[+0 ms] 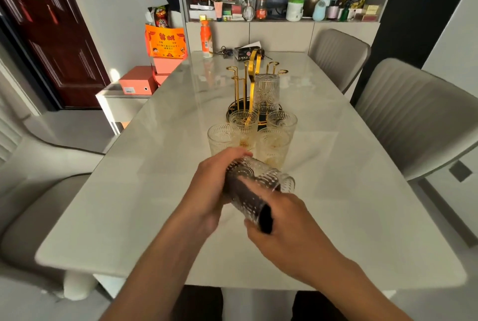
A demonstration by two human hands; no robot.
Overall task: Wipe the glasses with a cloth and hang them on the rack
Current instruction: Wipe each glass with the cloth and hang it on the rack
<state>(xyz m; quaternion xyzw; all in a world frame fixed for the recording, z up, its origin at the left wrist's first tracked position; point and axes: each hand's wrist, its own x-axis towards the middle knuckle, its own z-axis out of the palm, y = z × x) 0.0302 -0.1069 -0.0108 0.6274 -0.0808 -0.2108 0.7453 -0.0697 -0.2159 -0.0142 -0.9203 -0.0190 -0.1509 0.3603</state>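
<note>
The left hand (207, 191) grips a glass (254, 186) on its side, above the tabletop (129, 204) and well short of the rack (249, 87), its fingers (236, 152) curled over the closed end, probably to steady it for wiping. The right hand (287, 222) is at the open end, fingers clamped on a dark cloth (266, 219) that seems pushed inside the glass, most likely to reach the inner wall. Just before the rack four glasses (223, 138) stand upright, apparently waiting their turn; one glass (266, 93) already hangs upside down on a rack peg. The tabletop is pale, glossy marble. Beyond the rack lie an orange bottle (207, 38) and keys (224, 52), with grey chairs (338, 56) to its right and cluttered shelves (284, 10) behind.
</note>
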